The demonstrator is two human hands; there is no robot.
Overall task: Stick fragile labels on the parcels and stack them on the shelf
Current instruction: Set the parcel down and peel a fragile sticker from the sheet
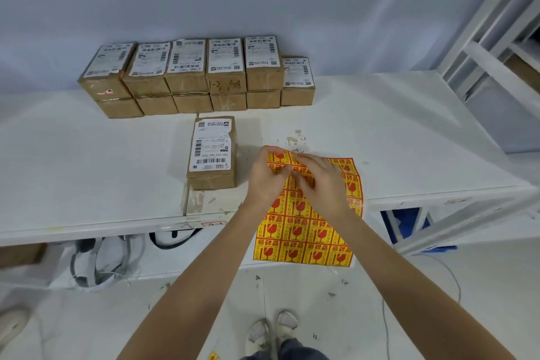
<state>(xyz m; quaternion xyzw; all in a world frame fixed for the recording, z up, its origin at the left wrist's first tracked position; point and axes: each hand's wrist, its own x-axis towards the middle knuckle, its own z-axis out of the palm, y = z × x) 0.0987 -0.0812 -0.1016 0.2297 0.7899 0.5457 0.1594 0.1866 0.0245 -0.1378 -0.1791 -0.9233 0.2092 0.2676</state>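
Note:
A yellow sheet of red fragile labels point(306, 231) hangs over the front edge of the white table point(87, 161). My left hand point(264, 181) pinches the sheet's far left corner, bending it up. My right hand point(320, 181) pinches a label near the sheet's top, fingers curled close to the left hand. A single brown parcel point(211, 152) with a white shipping label lies flat just left of my hands. A row of brown parcels point(193, 76), stacked two high, stands against the back wall.
A white metal shelf frame point(493, 38) rises at the right. Cables and a grey bag point(99, 257) lie on the lower shelf under the table. A blue bin point(409, 222) sits under the table's right end. My shoes point(271, 330) show on the floor.

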